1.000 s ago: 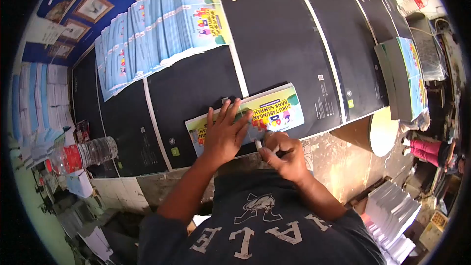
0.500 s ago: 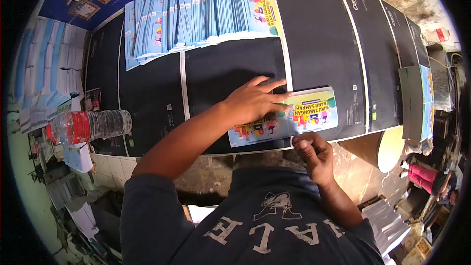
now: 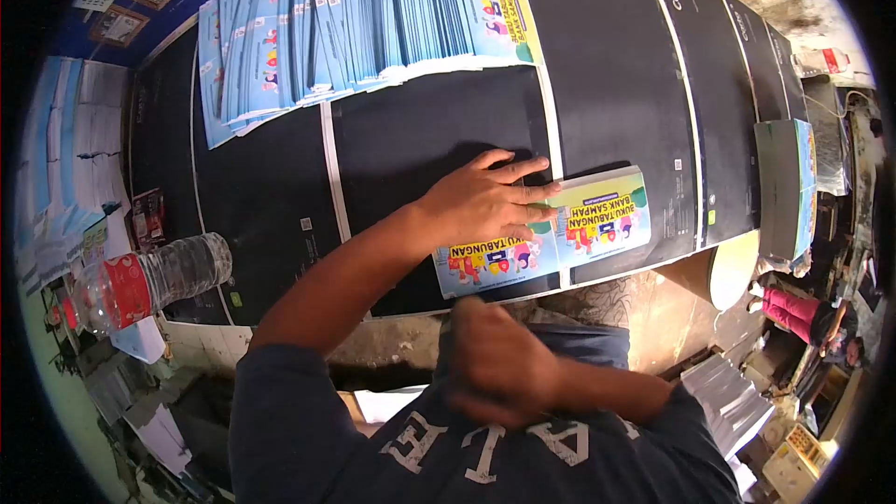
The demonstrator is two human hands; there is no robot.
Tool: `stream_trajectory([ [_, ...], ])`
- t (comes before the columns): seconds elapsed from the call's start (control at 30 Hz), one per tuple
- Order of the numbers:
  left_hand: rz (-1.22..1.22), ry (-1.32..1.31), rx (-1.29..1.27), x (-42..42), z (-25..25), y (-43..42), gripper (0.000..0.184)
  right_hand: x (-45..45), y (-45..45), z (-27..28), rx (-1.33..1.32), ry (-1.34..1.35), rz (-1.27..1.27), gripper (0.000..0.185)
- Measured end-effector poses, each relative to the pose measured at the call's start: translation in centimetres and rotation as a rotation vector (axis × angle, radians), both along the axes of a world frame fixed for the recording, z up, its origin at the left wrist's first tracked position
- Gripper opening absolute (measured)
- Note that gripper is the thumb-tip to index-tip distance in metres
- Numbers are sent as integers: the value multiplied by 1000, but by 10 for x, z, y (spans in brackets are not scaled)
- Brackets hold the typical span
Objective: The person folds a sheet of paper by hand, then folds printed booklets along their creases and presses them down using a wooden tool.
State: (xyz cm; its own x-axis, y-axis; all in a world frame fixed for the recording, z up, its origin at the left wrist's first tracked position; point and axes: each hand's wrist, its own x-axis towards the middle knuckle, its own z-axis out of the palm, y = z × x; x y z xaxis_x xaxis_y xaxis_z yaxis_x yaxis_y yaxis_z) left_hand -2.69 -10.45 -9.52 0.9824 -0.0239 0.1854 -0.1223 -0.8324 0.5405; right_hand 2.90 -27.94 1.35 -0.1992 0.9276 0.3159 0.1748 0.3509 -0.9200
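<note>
A printed sheet or booklet (image 3: 602,224) with two yellow and blue cover panels lies near the front edge of the black table. My left hand (image 3: 485,198) rests on its left panel and middle, fingers spread and pointing right. In front of my shirt, below the table edge, is my right hand (image 3: 499,359). It is smeared by motion and its fingers cannot be made out, nor can anything in them. A long row of overlapping blue booklets (image 3: 373,19) lies at the far side of the table.
A water bottle (image 3: 154,280) lies at the left table edge. Paper stacks (image 3: 65,149) stand at the far left. A thick booklet stack (image 3: 784,187) is at the right end. A round drum-like object (image 3: 733,271) sits below the front edge. Another person (image 3: 793,313) is at the far right.
My right hand has moved from the sheet's lower edge leftward and toward my body. My left hand first slid right along the sheet, then stayed on it. The camera view has shifted.
</note>
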Motion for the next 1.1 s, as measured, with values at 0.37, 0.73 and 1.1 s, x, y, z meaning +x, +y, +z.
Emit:
stream_trajectory([
  [0.37,11,19,25,7,18,3,40,16,-4,-18,42,132,-4,24],
  [0.73,18,297,96,23,50,-3,33,82,-40,-43,-214,142,-251,26],
  [1.1,-221,445,463,64,90,-26,39,88,-45,-58,19,286,-318,25],
])
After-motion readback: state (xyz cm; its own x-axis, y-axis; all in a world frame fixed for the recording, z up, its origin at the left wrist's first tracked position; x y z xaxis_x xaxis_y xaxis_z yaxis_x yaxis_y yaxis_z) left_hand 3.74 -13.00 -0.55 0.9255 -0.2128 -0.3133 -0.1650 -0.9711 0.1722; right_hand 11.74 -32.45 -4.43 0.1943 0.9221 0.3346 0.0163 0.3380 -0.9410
